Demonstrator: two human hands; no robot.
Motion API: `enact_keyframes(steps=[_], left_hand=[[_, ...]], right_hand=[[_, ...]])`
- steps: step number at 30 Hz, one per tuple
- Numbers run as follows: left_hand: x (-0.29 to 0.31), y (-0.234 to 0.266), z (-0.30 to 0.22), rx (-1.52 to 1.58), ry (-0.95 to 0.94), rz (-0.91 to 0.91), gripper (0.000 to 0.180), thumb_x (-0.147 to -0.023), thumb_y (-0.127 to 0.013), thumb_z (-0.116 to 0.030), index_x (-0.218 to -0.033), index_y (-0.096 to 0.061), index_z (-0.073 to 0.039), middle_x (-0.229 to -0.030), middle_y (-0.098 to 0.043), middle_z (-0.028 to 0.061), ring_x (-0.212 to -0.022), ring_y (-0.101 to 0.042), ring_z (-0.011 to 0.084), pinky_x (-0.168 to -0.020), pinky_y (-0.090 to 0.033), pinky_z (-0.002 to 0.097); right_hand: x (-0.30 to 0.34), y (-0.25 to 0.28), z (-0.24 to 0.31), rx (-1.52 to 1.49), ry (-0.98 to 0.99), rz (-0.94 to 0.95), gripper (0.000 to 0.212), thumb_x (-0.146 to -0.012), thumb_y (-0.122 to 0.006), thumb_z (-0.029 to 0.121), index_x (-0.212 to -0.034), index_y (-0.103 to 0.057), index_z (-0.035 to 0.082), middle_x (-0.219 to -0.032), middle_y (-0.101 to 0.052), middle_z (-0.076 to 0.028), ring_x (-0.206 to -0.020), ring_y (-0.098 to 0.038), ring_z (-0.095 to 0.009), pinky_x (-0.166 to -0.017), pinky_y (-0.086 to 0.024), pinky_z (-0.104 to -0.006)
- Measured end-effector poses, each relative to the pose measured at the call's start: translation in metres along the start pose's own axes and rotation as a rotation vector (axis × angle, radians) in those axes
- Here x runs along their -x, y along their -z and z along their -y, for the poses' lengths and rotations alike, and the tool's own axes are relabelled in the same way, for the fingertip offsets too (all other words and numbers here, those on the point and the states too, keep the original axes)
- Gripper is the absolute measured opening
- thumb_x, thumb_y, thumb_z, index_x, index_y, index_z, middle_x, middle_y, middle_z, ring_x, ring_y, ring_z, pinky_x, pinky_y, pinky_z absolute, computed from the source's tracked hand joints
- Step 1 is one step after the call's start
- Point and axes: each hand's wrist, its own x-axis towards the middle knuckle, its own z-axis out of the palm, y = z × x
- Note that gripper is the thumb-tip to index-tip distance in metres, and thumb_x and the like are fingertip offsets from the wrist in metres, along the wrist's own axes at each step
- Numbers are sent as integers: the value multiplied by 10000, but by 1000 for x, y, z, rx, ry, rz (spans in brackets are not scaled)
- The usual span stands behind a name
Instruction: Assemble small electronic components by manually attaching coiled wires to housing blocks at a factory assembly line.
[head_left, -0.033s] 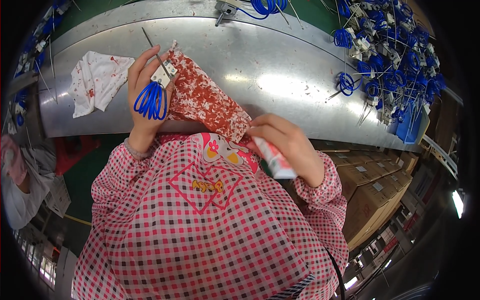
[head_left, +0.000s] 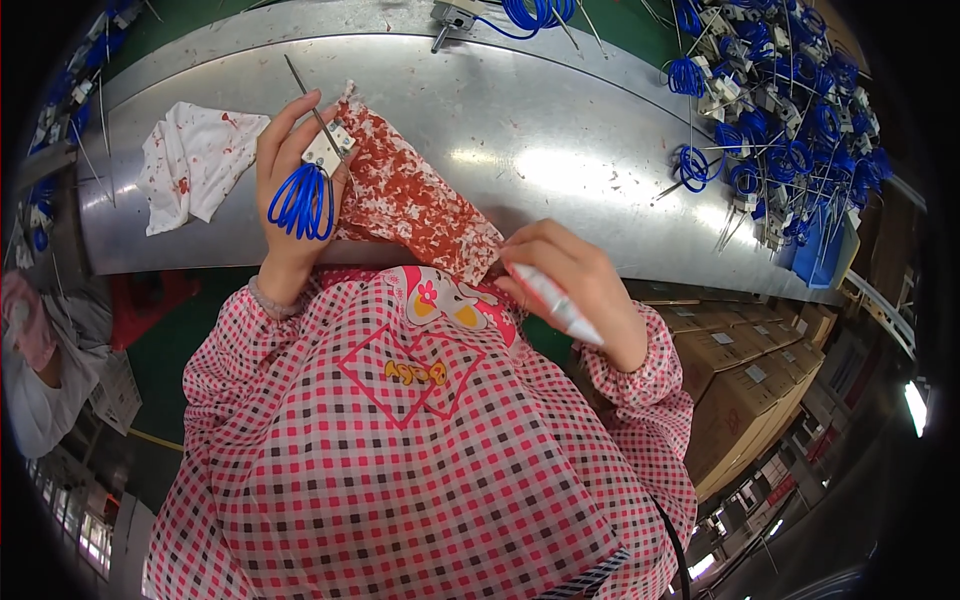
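Observation:
My left hand (head_left: 290, 180) is closed on a thermostat (head_left: 328, 147), a small pale metal block with screws. A coil of blue capillary tube (head_left: 302, 203) hangs from it across my palm, and a thin metal probe (head_left: 306, 92) slants up past the fingers. Beside this hand a cloth blotched red and white (head_left: 410, 190) stretches down to the right over the table edge. At the cloth's lower right corner, my right hand (head_left: 570, 275) is wrapped round a white and red squeeze tube (head_left: 556, 306). The fingers hide the tube's front end.
A stained white cloth (head_left: 200, 165) lies left on the metal table (head_left: 560, 120). More blue-coiled thermostats (head_left: 770, 130) are heaped at the right, near a blue bin (head_left: 822, 250). Another thermostat (head_left: 458, 18) sits at the far edge. Cardboard boxes (head_left: 750, 380) stand below right; a person's arm (head_left: 45, 370) shows at left.
The squeeze tube has turned in my right hand: its flat tail now shows edge-on and points further right. My left hand and the thermostat look the same.

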Motion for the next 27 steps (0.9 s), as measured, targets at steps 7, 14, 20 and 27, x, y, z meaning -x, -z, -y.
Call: enact_keyframes(steps=[7, 14, 20, 27], left_hand=[[0, -1, 0, -1, 6, -6, 409, -706, -666, -53, -1095, -542, -66, -1164, -487, 98, -1046, -481, 246, -869, -400, 325], [-1, 0, -2, -24, 11, 0, 415, -697, -673, -46, -1091, -546, -65, -1156, -491, 97, -1037, -486, 244, -859, -405, 320], [-2, -1, -3, -25, 6, -14, 413, -691, -681, -43, -1082, -550, -64, -1147, -493, 98, -1026, -493, 244, -843, -417, 318], [-1, 0, -2, -22, 9, 10, 405, -704, -665, -53, -1091, -546, -64, -1161, -484, 98, -1043, -483, 248, -858, -406, 324]], right_hand=[[13, -15, -20, -512, -440, -267, 128, -764, -629, 63, -845, -557, -7, -760, -580, -48, -664, -551, -100, -589, -441, -210], [15, -23, -20, -782, -615, -390, 141, -803, -591, 76, -891, -530, -16, -780, -586, -66, -683, -596, -122, -611, -507, -220], [17, -21, -19, -870, -680, -416, 143, -784, -620, 84, -850, -538, -13, -793, -589, -58, -722, -576, -90, -618, -477, -209], [17, -10, -8, -60, 4, -111, 219, -714, -659, 37, -908, -564, -1, -896, -576, -109, -770, -575, -221, -689, -472, -280]])
